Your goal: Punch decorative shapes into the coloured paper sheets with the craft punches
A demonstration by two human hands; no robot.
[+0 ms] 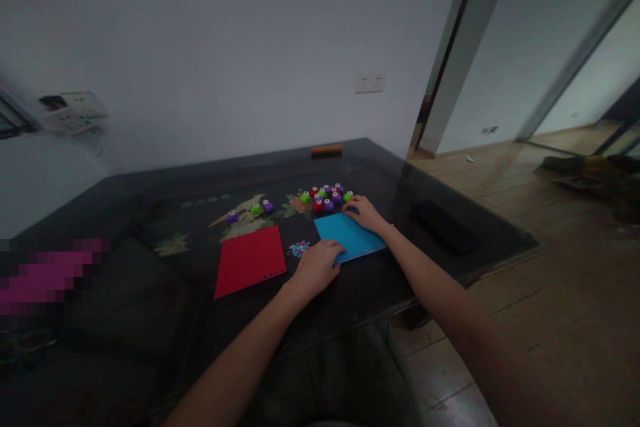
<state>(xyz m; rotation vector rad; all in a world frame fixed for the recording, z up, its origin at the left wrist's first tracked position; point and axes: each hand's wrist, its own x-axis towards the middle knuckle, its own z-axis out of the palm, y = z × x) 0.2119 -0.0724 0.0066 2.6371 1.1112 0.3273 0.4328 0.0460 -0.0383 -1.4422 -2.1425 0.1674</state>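
A blue sheet (pixel 350 236) lies on the dark glass table (pixel 150 213). My left hand (pixel 316 268) rests on the sheet's near left corner, fingers curled onto it. My right hand (pixel 367 212) lies flat on its far right corner. Left of it lies a red sheet (pixel 250 260) with a row of small holes punched along its near edge. Between the two sheets sits a small heap of coloured paper bits (pixel 299 249). Behind the blue sheet stands a cluster of small round punches (pixel 326 197) in green, red and purple.
Three more punches (pixel 250 211) stand apart to the left. A black flat object (pixel 443 225) lies near the table's right edge. An orange-brown block (pixel 327 150) sits at the far edge by the wall. Tiled floor lies to the right.
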